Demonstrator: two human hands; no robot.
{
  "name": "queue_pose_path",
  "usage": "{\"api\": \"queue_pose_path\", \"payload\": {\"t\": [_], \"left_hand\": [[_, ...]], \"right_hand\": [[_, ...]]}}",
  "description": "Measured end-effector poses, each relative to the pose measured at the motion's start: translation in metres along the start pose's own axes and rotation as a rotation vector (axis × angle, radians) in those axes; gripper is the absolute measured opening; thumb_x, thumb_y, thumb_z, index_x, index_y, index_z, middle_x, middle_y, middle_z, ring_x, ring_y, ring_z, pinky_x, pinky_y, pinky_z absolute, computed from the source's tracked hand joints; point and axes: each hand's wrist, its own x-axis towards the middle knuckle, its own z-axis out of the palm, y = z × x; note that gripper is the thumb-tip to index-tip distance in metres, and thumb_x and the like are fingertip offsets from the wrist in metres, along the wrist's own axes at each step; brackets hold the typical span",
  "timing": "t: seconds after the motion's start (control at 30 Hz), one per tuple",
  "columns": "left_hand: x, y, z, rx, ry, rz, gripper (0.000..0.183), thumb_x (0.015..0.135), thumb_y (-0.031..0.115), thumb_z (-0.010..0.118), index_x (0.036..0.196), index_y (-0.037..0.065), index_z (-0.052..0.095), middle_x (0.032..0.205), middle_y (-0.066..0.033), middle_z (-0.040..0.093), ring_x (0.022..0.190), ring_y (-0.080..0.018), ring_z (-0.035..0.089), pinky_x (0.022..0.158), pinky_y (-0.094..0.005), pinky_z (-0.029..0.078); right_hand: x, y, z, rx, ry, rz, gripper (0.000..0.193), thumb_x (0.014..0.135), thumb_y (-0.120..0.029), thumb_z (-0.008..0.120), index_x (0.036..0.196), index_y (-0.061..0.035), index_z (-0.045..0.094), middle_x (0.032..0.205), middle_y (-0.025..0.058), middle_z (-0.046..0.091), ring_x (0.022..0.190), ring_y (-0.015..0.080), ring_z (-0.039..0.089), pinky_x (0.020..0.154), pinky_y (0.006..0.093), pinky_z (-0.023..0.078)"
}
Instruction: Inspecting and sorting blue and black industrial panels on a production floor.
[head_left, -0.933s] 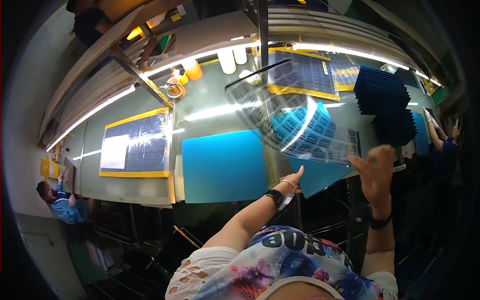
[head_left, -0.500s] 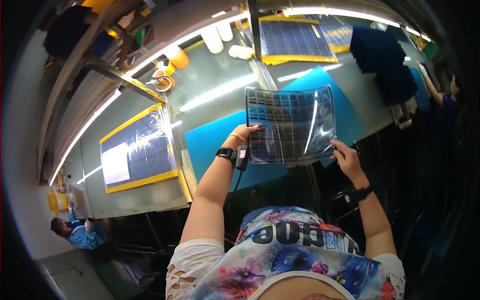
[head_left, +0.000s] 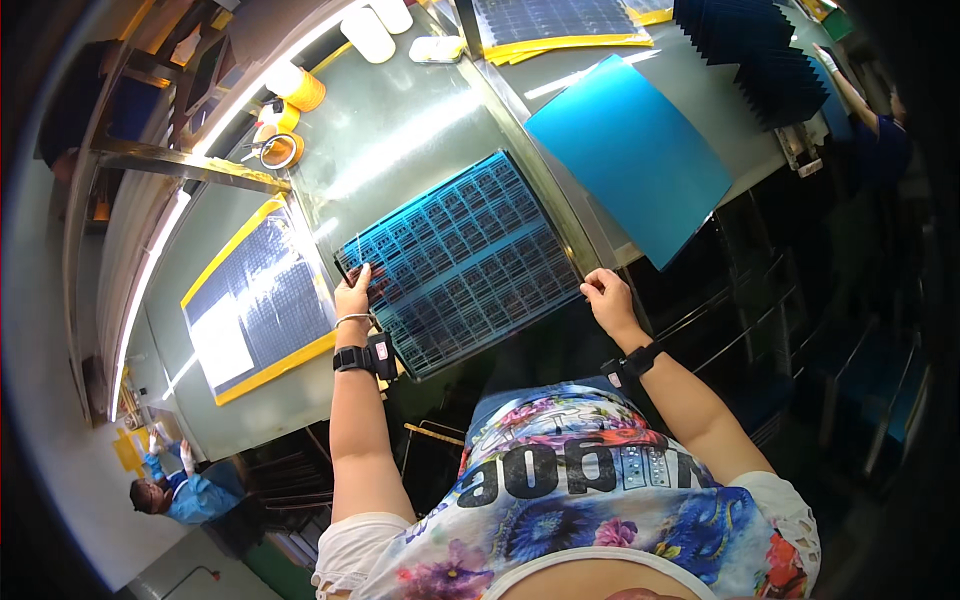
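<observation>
A clear film sheet (head_left: 465, 262) printed with rows of dark circuit-like patterns lies over a blue sheet on the table's front part, the blue showing through it. My left hand (head_left: 352, 292) grips the film's left edge, thumb on top and fingers partly visible through it. At the right corner my right hand (head_left: 610, 302) is closed in a pinch on the film's edge; its fingertips are partly hidden. Both wrists wear black straps with small boxes. Just right of the film lies a second, bare blue sheet (head_left: 635, 150).
A yellow-bordered patterned panel (head_left: 265, 300) with white paper lies left. Tape rolls (head_left: 281, 150) and white containers (head_left: 368, 36) stand behind. More yellow-edged panels (head_left: 555, 27) and a dark folded stack (head_left: 765, 75) are farther right. A co-worker (head_left: 185, 490) works far left, another (head_left: 880, 140) far right.
The film has come down from the air onto the left blue sheet and now lies flatter, turned at an angle. Both hands moved left with it. The view has shifted too.
</observation>
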Motion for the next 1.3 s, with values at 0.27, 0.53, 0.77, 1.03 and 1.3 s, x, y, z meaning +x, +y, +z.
{"api": "queue_pose_path", "payload": {"t": [0.27,0.53,0.77,1.03,1.3], "left_hand": [[0.008,0.0,0.0,-0.041,-0.006,0.028,0.022,0.081,0.018,0.064,0.092,0.0,0.058,0.083,-0.0072,0.063,0.067,-0.0172,0.063,0.056,-0.027,0.053],[0.031,-0.005,0.003,0.007,-0.034,0.005,0.021,0.081,0.019,0.064,0.09,0.001,0.059,0.08,-0.006,0.063,0.064,-0.0155,0.062,0.056,-0.0268,0.052],[0.029,-0.003,0.004,0.213,0.108,0.08,0.028,0.075,0.023,0.069,0.088,0.002,0.056,0.076,-0.0094,0.063,0.058,-0.0155,0.06,0.051,-0.0265,0.048],[0.018,0.003,0.016,0.929,0.371,0.241,0.051,0.08,0.03,0.059,0.127,0.024,0.04,0.098,-0.0239,0.059,0.088,-0.0403,0.058,0.074,-0.0442,0.046],[0.035,-0.001,0.011,1.471,0.284,0.399,0.052,0.082,0.01,0.043,0.132,0.022,0.037,0.072,-0.0136,0.061,0.067,-0.0279,0.063,0.06,-0.0377,0.051]], "right_hand": [[-0.006,0.002,0.003,-0.09,0.033,0.016,0.014,0.072,-0.01,0.064,0.071,-0.0024,0.053,0.062,0.0092,0.056,0.057,0.0235,0.054,0.055,0.0332,0.043],[-0.004,0.005,0.01,0.114,0.014,0.109,0.012,0.078,-0.005,0.06,0.072,-0.0011,0.051,0.061,0.0048,0.056,0.054,0.0102,0.057,0.049,0.0227,0.046],[-0.003,0.008,0.013,0.026,0.047,-0.016,0.015,0.078,-0.005,0.059,0.07,-0.0037,0.046,0.056,0.0032,0.052,0.049,0.0097,0.052,0.046,0.0242,0.041],[-0.005,0.012,0.01,0.077,-0.035,0.059,0.014,0.078,-0.002,0.058,0.072,-0.0023,0.045,0.057,0.0052,0.05,0.051,0.0121,0.053,0.049,0.0258,0.045],[-0.004,0.0,0.01,0.037,-0.06,0.099,0.014,0.078,0.0,0.056,0.072,-0.0018,0.045,0.059,0.0047,0.051,0.052,0.011,0.053,0.049,0.0247,0.045]]}}
